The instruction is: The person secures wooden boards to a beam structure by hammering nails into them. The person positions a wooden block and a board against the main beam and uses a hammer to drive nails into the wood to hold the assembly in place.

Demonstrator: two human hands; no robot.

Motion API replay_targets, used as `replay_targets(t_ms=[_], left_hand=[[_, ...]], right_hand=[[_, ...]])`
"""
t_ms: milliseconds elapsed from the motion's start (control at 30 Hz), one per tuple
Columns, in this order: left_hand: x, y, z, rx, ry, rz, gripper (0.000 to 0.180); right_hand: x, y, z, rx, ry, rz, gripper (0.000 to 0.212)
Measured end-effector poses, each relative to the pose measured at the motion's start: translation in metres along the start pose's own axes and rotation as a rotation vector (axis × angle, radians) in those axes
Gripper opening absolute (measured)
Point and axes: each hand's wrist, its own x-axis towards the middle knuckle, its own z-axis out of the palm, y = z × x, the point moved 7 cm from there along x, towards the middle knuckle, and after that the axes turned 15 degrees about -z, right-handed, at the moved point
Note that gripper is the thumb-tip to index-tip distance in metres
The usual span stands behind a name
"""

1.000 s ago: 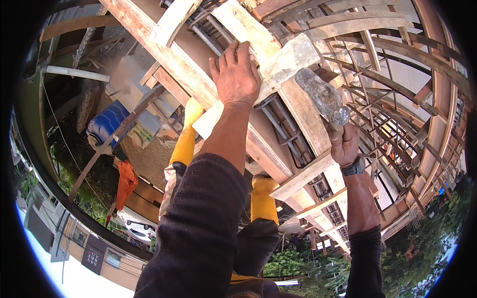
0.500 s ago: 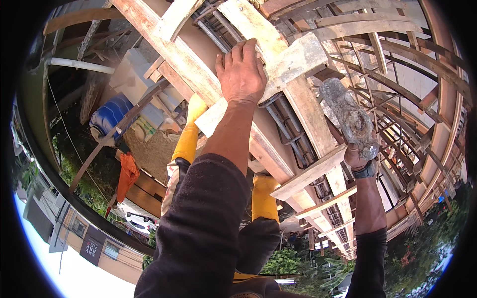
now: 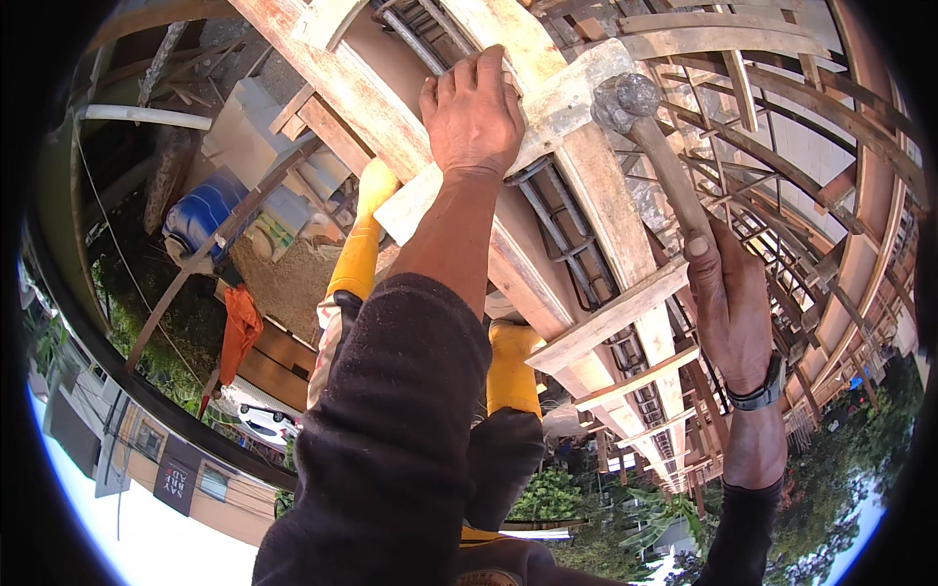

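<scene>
My left hand (image 3: 473,119) is closed over a short wooden crosspiece (image 3: 565,109), its fingers curled past the far edge. The crosspiece lies slantwise across the two long boards of a narrow timber form. My right hand (image 3: 731,303) is wrapped round the wooden handle of a hammer (image 3: 670,178). The hammer's rounded, grey-crusted metal head appears at the crosspiece's right end; I cannot tell whether they touch. Between the form boards, below the crosspiece, runs a steel rebar cage (image 3: 567,232).
More wooden crosspieces (image 3: 611,317) span the form nearer me. My yellow boots (image 3: 513,366) are below, left of the form. Timber framing (image 3: 782,186) fills the right side. Lower down at left are a blue drum (image 3: 205,217) and an orange cloth (image 3: 240,332).
The hammer head has swung down and away from me to the crosspiece's right end, and its handle now shows. My left hand keeps its place on the crosspiece.
</scene>
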Motion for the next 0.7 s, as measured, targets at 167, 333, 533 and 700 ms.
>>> replay_targets(t_ms=[167, 333, 533, 700], left_hand=[[-0.003, -0.001, -0.003, 0.003, -0.019, -0.014, 0.035], [0.0, -0.001, 0.004, -0.015, -0.044, -0.015, 0.037], [-0.001, -0.011, 0.004, 0.052, -0.051, -0.018, 0.039], [0.0, 0.002, 0.005, -0.073, -0.045, -0.023, 0.04]], right_hand=[[0.001, -0.03, -0.003, 0.195, 0.233, -0.301, 0.053], [0.022, 0.027, 0.036, 0.053, -0.04, -0.039, 0.054], [0.008, -0.028, 0.016, 0.126, 0.128, -0.215, 0.052], [0.013, 0.014, 0.035, -0.025, 0.2, -0.305, 0.047]])
